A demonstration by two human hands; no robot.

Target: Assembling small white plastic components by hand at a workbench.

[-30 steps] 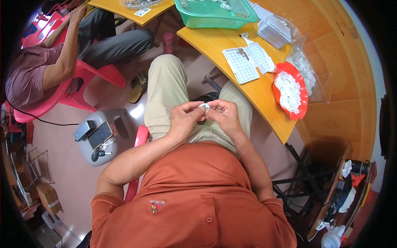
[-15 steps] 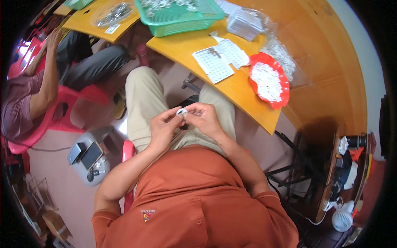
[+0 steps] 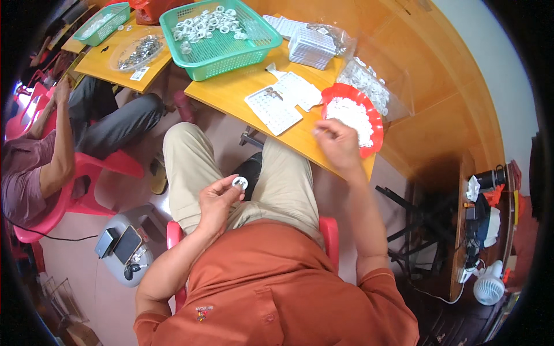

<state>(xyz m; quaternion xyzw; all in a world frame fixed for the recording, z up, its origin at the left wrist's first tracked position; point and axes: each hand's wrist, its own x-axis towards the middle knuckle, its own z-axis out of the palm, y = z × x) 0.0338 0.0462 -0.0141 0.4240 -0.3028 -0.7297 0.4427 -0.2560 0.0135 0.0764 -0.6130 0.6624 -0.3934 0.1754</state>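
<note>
Above my lap, my left hand [image 3: 216, 203] pinches a small round white plastic piece [image 3: 240, 183] with a grey part at its middle. My right hand [image 3: 341, 145] hangs over the table's near edge, just left of the red dish [image 3: 375, 122]. Its fingers are curled and smeared by motion, so whether they hold anything cannot be made out. The scalloped dish is heaped with small white pieces [image 3: 350, 113]. To the hand's left lies a white tray [image 3: 281, 119] with rows of small cells and a few small brownish-grey parts on it.
A green basket [image 3: 216, 70] of white rings stands on the yellow table [image 3: 222, 92]. Behind the tray are stacked clear trays [image 3: 311, 49] and a bag of white pieces [image 3: 365, 86]. A seated person [image 3: 43, 155] is at left, near a grey stool [image 3: 124, 271] with a phone and keys.
My right hand has left the white piece and moved up and right to the table edge by the red dish. My left hand keeps the piece, now lower in view. The view has shifted.
</note>
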